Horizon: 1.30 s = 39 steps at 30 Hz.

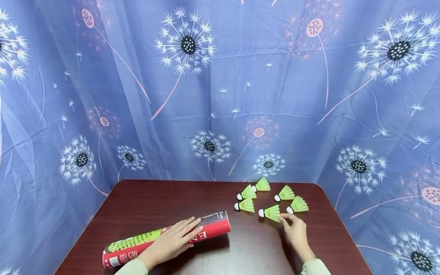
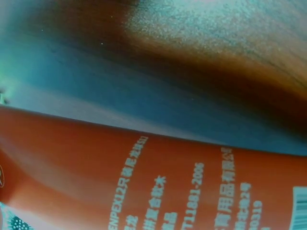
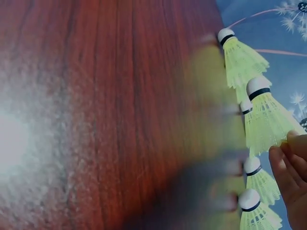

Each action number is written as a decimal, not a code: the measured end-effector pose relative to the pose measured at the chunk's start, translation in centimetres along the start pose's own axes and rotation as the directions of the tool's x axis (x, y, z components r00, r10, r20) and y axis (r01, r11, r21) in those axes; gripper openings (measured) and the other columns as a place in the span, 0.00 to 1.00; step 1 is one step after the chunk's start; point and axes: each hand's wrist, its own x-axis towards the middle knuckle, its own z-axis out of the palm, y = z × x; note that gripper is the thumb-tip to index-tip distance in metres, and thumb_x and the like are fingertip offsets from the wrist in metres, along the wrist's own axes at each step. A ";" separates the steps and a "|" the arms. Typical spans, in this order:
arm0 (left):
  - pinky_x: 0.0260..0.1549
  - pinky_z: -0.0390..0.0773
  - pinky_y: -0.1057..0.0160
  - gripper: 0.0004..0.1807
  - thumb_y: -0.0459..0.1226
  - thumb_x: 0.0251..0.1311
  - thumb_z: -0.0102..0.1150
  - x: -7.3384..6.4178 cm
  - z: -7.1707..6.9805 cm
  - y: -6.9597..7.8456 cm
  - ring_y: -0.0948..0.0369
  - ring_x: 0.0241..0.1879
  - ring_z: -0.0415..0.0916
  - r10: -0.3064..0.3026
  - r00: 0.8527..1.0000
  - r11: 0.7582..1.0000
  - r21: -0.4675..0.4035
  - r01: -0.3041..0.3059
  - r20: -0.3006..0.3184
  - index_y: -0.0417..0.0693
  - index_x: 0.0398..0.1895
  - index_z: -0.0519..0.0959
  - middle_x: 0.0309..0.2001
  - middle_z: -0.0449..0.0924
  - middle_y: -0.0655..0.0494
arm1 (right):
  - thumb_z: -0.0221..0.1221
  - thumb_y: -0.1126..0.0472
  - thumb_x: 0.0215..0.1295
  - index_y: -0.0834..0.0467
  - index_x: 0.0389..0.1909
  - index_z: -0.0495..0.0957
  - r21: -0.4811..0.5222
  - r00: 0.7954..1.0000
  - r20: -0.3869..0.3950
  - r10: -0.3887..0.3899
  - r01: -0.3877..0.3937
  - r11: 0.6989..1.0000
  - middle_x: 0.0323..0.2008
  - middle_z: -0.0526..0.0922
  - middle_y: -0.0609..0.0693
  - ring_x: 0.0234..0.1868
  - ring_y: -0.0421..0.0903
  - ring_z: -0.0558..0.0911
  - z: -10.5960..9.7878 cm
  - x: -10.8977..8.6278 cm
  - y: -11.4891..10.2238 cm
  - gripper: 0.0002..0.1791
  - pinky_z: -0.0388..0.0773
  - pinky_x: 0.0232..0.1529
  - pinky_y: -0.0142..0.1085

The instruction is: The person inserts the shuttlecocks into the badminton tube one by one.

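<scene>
Well, the round tube (image 1: 151,237) could roll away on the smooth table (image 1: 254,244), because the left hand (image 1: 175,240) only lies upon it with its fingers stretched out. The right hand (image 1: 295,233) pinches one shuttlecock (image 1: 270,213) by its wide green edge; so thin a hold may slip, or the hand may knock another one nearby. By count, there is one tube, at the left, and six shuttlecocks at the right, five of them not held.

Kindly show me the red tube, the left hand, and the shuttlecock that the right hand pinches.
Red tube (image 1: 146,238), head view: its green-printed part.
Left hand (image 1: 174,240), head view: back of the hand.
Pinched shuttlecock (image 3: 268,120), right wrist view: its skirt.
</scene>
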 end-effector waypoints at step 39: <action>0.54 0.73 0.52 0.46 0.43 0.44 0.76 0.2 0.0 0.4 0.49 0.63 0.68 0.008 1.000 1.000 -0.018 -0.008 -0.019 0.49 0.70 0.66 0.69 0.64 0.47 | 0.64 0.82 0.46 0.70 0.27 0.81 0.480 0.959 0.135 -0.249 0.156 0.863 0.24 0.82 0.62 0.24 0.44 0.82 1.3 -1.7 -11.6 0.07 0.79 0.25 0.28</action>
